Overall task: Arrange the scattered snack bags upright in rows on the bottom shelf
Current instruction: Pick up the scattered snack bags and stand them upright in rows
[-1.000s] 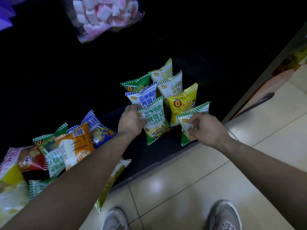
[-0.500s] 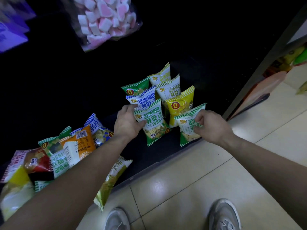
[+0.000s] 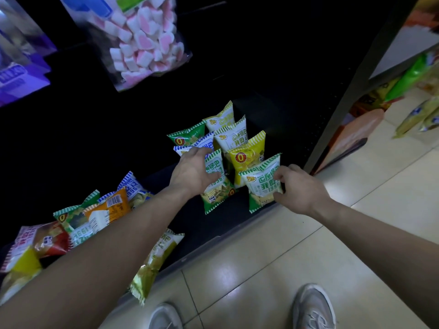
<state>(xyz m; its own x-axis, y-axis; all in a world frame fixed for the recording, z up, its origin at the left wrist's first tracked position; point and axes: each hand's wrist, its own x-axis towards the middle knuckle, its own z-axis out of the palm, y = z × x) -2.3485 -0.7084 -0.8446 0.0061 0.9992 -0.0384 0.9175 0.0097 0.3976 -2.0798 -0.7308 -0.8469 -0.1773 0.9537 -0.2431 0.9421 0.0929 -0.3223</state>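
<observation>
Two hands steady upright snack bags on the bottom shelf (image 3: 213,224): left hand (image 3: 192,173) still cups a green bag (image 3: 217,188), right hand (image 3: 300,189) now pinches the front bag (image 3: 262,184) straighter. Loose bags (image 3: 95,217) remain at eight o'clock.

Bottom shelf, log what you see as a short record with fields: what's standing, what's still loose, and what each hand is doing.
Standing bags: a cluster upright at the right end of the bottom shelf, including a yellow bag
Left hand: fingers wrapped over the front green bag
Right hand: gripping the green-and-white bag at the shelf's front edge
Loose bags: a pile lying at the left, with an orange bag on top
Overhanging: an olive-green bag hangs over the shelf edge
Above: a marshmallow bag
</observation>
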